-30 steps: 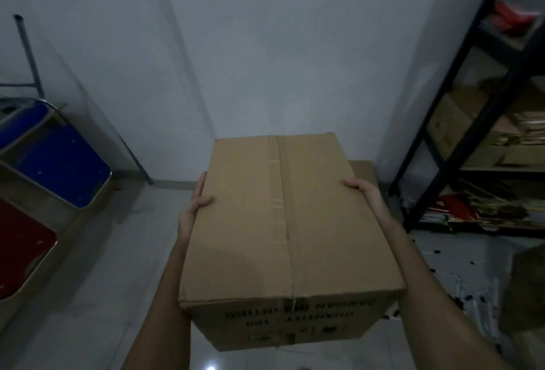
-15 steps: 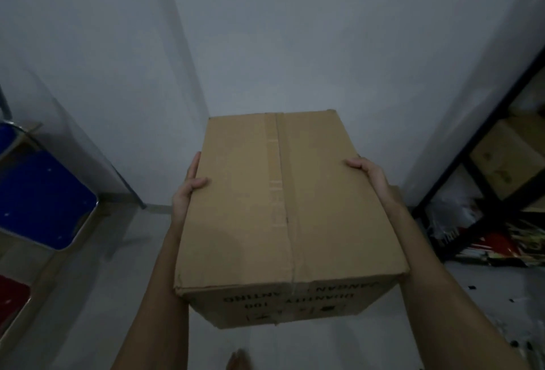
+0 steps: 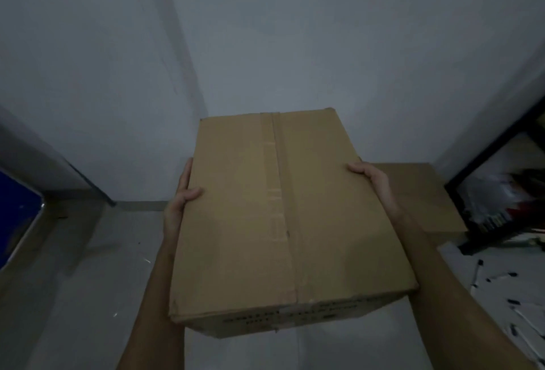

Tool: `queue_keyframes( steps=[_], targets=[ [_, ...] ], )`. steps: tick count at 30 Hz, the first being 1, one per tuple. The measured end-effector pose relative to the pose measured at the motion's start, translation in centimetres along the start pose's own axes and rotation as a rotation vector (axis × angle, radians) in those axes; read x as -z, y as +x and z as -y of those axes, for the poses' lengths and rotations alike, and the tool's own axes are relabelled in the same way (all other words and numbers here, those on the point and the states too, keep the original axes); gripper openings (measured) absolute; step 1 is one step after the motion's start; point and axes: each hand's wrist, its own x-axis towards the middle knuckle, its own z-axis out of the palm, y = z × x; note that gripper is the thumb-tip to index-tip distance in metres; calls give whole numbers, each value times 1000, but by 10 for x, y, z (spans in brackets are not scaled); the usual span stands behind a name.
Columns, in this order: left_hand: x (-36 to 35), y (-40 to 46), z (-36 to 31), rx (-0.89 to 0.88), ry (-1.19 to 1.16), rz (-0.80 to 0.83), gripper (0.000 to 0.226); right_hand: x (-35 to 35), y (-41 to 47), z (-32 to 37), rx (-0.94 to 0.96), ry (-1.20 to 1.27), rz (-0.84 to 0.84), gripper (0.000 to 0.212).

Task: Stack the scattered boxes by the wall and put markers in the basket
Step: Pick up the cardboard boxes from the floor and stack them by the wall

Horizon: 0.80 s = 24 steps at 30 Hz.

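Observation:
I carry a taped brown cardboard box (image 3: 280, 222) in front of me, above the floor near the white wall. My left hand (image 3: 180, 198) grips its left side, thumb hooked over the top edge. My right hand (image 3: 373, 182) grips its right side, fingers curled over the top edge. A second cardboard box (image 3: 424, 195) stands on the floor by the wall, behind and to the right of the carried one. Several markers (image 3: 498, 276) lie scattered on the floor at the lower right. No basket is in view.
A black metal shelf (image 3: 483, 151) with papers and red items stands at the right. A blue chair seat (image 3: 17, 222) is at the left edge. The room's corner (image 3: 188, 74) lies straight ahead over pale floor tiles (image 3: 88, 281).
I have moved closer to the wall and turned slightly right. The floor box by the wall has come into view beside the carried box, and the shelf has slid further right.

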Motion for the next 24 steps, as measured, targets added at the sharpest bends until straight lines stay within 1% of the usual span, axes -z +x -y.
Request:
queue_keyframes(
  steps=[2, 5, 9, 13, 16, 17, 18, 20, 21, 22, 24],
  targets=[
    [24, 13, 40, 17, 17, -36, 61, 14, 33, -40, 12, -27, 17, 39],
    [61, 33, 102, 30, 11, -90, 61, 46, 81, -103, -2, -31, 35, 50],
    [111, 62, 194, 40, 18, -53, 63, 97, 140, -196, -25, -31, 18, 44],
    [160, 81, 281, 47, -8, -53, 65, 139, 191, -275, -61, -68, 20, 42],
    [188, 90, 331, 24, 12, -56, 62, 159, 213, -318, -72, -90, 57, 55],
    [195, 92, 346, 16, 16, -60, 62, 165, 220, -330, -70, -93, 58, 54],
    [201, 93, 362, 14, 19, -66, 62, 173, 226, -343, -65, -109, 67, 49],
    [210, 93, 387, 0, 6, -77, 62, 184, 234, -359, -65, -144, 86, 28],
    [214, 91, 396, -12, -11, -90, 61, 188, 237, -363, -73, -158, 100, 21],
    [217, 91, 403, -26, -32, -101, 61, 192, 242, -366, -84, -174, 126, 21],
    [219, 91, 412, -58, -33, -108, 61, 196, 250, -366, -88, -221, 182, 29]
  ],
)
